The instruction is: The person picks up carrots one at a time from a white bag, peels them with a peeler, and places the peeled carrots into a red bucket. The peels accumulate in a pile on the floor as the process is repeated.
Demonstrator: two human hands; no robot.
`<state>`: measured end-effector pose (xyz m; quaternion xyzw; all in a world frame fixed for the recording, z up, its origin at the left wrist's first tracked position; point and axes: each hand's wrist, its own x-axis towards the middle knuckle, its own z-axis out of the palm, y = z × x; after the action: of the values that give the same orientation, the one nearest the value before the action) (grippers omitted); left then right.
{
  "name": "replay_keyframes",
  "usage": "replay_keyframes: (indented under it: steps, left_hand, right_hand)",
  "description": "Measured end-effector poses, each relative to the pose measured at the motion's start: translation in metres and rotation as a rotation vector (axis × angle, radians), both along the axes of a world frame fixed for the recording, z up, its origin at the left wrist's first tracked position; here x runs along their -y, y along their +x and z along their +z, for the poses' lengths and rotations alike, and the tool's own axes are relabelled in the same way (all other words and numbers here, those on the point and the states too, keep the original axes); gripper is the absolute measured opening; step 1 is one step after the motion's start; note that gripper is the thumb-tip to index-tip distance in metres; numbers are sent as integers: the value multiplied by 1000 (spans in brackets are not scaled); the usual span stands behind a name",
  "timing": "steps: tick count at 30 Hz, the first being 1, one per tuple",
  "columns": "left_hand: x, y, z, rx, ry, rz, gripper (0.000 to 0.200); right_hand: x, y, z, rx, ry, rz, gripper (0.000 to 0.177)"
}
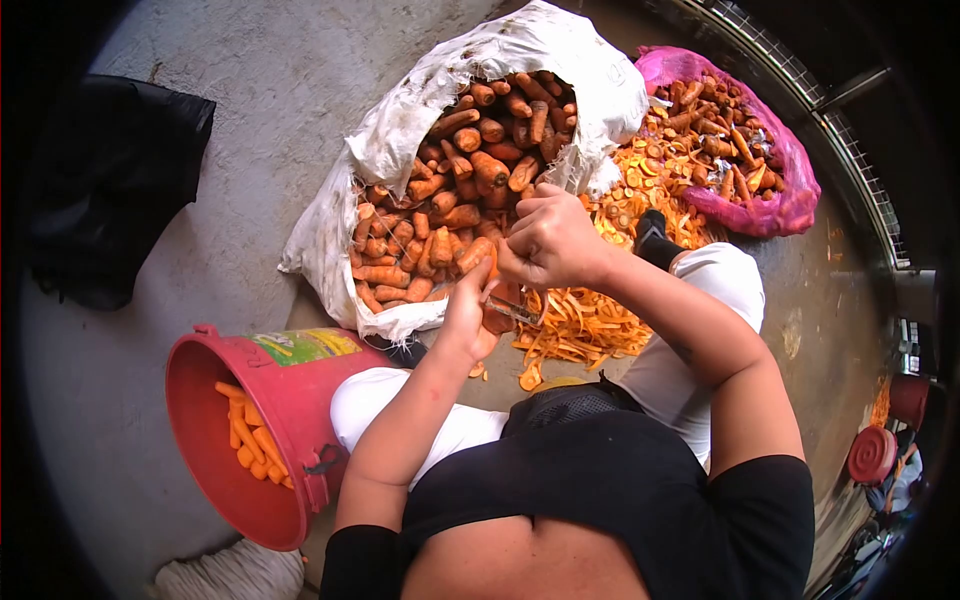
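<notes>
My left hand (468, 318) is closed at the front of my body, around a metal-bladed peeler (517, 310) that points to the right. My right hand (550, 240) is curled into a fist just above it, gripping the upper end of a carrot (506, 292) between the two hands. My fingers partly hide the carrot. Directly behind the hands, a white woven sack (385, 130) lies open, full of unpeeled carrots (430, 245). Below and right of the hands, orange peelings (590, 330) are heaped on the floor.
A red bucket (325, 385) tilts at my left, with several peeled carrots (250, 435) inside. A pink sack (800, 185) of carrot pieces and scraps stands back right. Black plastic (120, 185) lies far left on the concrete floor (270, 60). A red lid (872, 455) is at far right.
</notes>
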<state>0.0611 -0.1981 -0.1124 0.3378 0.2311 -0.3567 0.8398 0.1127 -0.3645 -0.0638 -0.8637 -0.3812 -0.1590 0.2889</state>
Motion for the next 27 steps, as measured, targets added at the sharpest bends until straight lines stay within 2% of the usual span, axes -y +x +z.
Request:
replay_keyframes:
  steps: [4, 5, 7, 10, 13, 14, 15, 17, 18, 19, 23, 27]
  left_hand:
    - [0, -14, 15, 57, 119, -32, 41]
    - [0, -15, 20, 76, 47, -84, 42]
    - [-2, -17, 27, 111, -98, -182, 44]
    - [-6, -13, 39, 130, -133, -193, 45]
    - [-10, -5, 28, 140, -38, -116, 43]
    - [-10, -1, 27, 117, 23, -75, 39]
    - [-11, 2, 24, 94, 87, -35, 35]
    - [-12, 7, 8, 92, 39, 52, 31]
    - [-5, 9, 11, 88, 56, 97, 31]
    - [0, 9, 14, 85, 72, 141, 31]
    - [4, 7, 8, -44, 39, 133, 35]
    - [1, 7, -4, -35, 52, 97, 36]
  right_hand:
    - [12, 16, -14, 55, 15, -113, 37]
    - [19, 24, -14, 82, 34, -140, 38]
    - [34, 36, -18, 79, -213, -297, 38]
    - [49, 46, -23, 52, -361, -576, 37]
    - [45, 41, -9, 44, -181, -605, 38]
    - [42, 37, 1, -120, -180, -561, 38]
    - [36, 32, 2, -123, -135, -488, 38]
    - [28, 25, 3, -129, -43, -348, 37]
    - [21, 22, 1, -75, 13, -268, 28]
    - [16, 19, 1, -65, 1, -216, 31]
    - [-1, 6, -2, 26, 34, -99, 36]
    - [-5, 1, 0, 70, 9, -83, 38]
